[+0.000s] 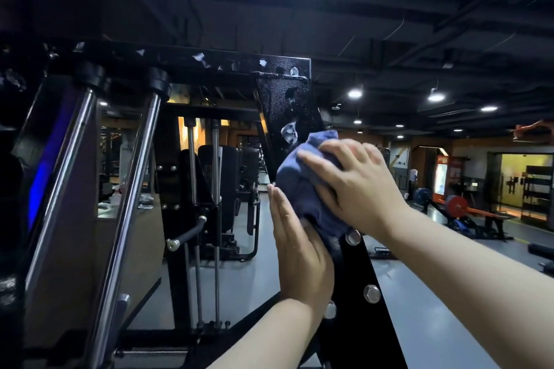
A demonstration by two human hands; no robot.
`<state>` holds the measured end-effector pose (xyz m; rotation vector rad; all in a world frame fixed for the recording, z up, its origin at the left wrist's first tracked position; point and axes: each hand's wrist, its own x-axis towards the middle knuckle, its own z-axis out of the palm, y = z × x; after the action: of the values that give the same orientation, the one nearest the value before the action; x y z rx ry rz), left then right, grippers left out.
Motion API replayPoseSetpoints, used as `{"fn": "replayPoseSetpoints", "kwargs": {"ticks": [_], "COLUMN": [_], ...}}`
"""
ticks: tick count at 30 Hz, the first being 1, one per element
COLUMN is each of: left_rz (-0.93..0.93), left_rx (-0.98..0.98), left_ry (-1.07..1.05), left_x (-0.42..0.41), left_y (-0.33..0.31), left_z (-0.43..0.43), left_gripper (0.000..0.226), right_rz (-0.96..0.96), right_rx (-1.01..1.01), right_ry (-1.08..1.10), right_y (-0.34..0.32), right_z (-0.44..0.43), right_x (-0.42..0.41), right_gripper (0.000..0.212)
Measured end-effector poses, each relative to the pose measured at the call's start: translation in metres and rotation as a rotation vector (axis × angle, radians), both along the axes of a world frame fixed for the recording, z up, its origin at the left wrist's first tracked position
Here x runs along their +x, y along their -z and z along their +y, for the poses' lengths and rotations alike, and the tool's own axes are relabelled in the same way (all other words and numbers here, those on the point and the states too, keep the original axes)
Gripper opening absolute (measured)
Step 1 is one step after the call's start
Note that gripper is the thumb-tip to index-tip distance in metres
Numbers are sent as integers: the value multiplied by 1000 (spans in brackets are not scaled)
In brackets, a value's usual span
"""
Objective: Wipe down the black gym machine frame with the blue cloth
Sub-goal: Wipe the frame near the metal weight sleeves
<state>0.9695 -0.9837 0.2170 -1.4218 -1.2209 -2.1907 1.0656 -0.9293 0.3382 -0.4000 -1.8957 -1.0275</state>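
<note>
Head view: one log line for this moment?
phase: wipe | right hand: holds cloth on frame | left hand: flat against cloth | smears: white, above cloth

I'm seeing crumpled blue fabric cloth (296, 189) bunching against slanted glossy black metal gym machine frame (284, 105), white flecks (289, 130) clinging above.

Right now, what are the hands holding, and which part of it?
The right hand grips the blue cloth by its upper right side; the left hand presses flat against its lower left.
</note>
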Motion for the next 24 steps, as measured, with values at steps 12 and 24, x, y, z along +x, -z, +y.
{"fn": "replayPoseSetpoints", "kwargs": {"ticks": [12,24], "left_rz": [88,88], "left_rx": [-53,-46], "left_ry": [-114,-52], "left_x": [-3,-6], "left_y": [7,11], "left_z": [7,6], "left_gripper": [61,64], "right_rz": [-60,-55], "right_rx": [-35,-11], "right_ry": [28,8], "right_y": [3,18], "right_z": [2,-6], "right_x": [-11,-15], "right_gripper": [45,37]}}
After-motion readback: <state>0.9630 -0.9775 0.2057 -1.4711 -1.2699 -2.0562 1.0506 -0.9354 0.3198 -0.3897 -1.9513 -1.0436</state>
